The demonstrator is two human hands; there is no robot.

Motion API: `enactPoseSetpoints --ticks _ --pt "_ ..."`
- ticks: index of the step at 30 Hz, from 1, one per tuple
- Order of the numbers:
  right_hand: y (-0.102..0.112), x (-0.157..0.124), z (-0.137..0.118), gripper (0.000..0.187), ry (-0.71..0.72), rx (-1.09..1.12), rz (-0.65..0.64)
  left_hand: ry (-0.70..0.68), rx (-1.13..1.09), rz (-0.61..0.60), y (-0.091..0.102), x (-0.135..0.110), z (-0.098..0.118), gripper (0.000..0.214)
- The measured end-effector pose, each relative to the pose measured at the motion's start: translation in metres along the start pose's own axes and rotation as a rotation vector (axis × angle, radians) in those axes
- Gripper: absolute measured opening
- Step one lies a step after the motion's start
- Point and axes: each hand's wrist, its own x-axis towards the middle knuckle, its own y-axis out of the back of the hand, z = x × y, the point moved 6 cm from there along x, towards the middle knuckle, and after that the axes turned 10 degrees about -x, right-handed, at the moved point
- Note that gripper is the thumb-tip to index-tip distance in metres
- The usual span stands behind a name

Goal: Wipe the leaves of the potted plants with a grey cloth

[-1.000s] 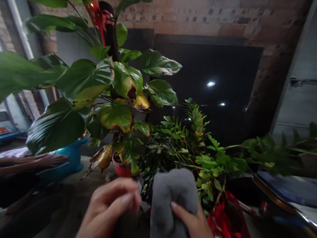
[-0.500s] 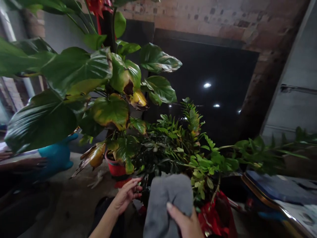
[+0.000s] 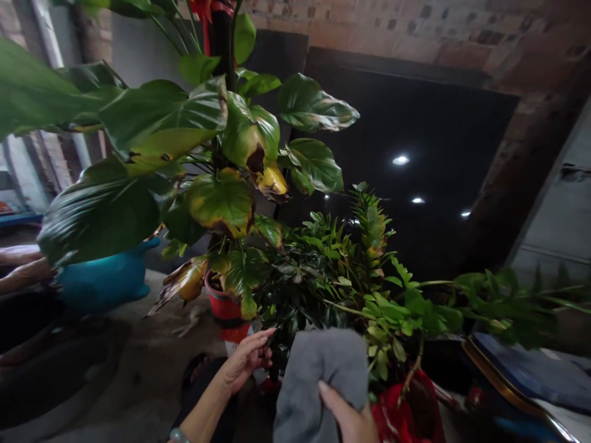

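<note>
My right hand (image 3: 347,413) grips a folded grey cloth (image 3: 325,363), thumb on top and the other fingers hidden beneath it. The cloth hangs low in the middle, in front of a bushy dark-leaved plant (image 3: 298,271). My left hand (image 3: 247,363) is left of the cloth, fingers loosely stretched forward and apart, close to the plant's lower leaves. No object shows in it. Behind and to the left rises a tall plant with big glossy leaves (image 3: 221,203), some yellowed and browned at the edges, in a red pot (image 3: 226,304).
At the left, another person's hand (image 3: 28,271) is beside a turquoise animal-shaped object (image 3: 104,280). A red plastic wrapping (image 3: 409,409) stands right of the cloth. Dark panels (image 3: 406,135) lean on the brick wall. Dark-blue stacked items (image 3: 530,372) lie at right.
The view has turned slightly left, so the plants appear farther right. More of the other person's arm and the turquoise object shows. My right hand keeps its hold on the cloth.
</note>
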Motion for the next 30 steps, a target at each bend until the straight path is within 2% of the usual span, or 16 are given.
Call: enactPoseSetpoints --ticks 2,4,5,8,9,11,13,16,20,23,26,28,30 --pt "0.006 -0.001 -0.036 0.062 0.022 0.119 0.006 -0.011 -0.008 0.010 0.002 0.001 0.000 0.042" --pt "-0.006 -0.002 -0.060 0.072 -0.024 0.285 -0.105 -0.010 -0.014 0.007 0.004 0.002 -0.001 0.042" --pt "-0.019 -0.004 -0.063 0.074 -0.061 0.355 -0.190 -0.001 -0.020 -0.007 0.004 0.002 -0.002 0.042" --pt "-0.061 -0.014 -0.040 0.061 -0.108 0.399 -0.415 0.078 -0.039 -0.104 -0.003 -0.002 -0.008 0.046" --pt "-0.071 -0.016 -0.025 0.052 -0.097 0.358 -0.428 0.120 -0.037 -0.130 -0.005 -0.005 -0.012 0.050" --pt "-0.081 -0.021 0.007 0.038 -0.074 0.259 -0.370 0.187 0.005 -0.159 -0.008 -0.010 -0.018 0.054" --pt "-0.084 -0.027 0.030 0.033 -0.098 0.217 -0.323 0.179 0.063 -0.158 -0.009 -0.013 -0.020 0.053" --pt "-0.090 -0.039 0.038 0.047 -0.178 0.319 -0.389 0.052 0.102 -0.156 -0.012 -0.012 -0.020 0.054" --pt "-0.099 -0.041 0.030 0.062 -0.127 0.392 -0.377 -0.072 0.137 -0.138 -0.015 -0.008 -0.024 0.060" --pt "-0.100 -0.033 0.043 0.056 -0.113 0.357 -0.312 -0.105 0.164 -0.139 -0.016 -0.009 -0.028 0.060" --pt "-0.083 -0.026 0.048 0.040 -0.081 0.234 -0.236 -0.037 0.125 -0.122 -0.014 -0.012 -0.032 0.060" --pt "-0.065 -0.026 0.031 0.036 -0.009 0.101 -0.188 -0.002 0.075 -0.054 -0.012 -0.013 -0.030 0.053" --pt "-0.048 -0.028 -0.003 0.043 0.085 0.031 -0.167 -0.036 0.089 0.002 -0.012 -0.013 -0.024 0.044"
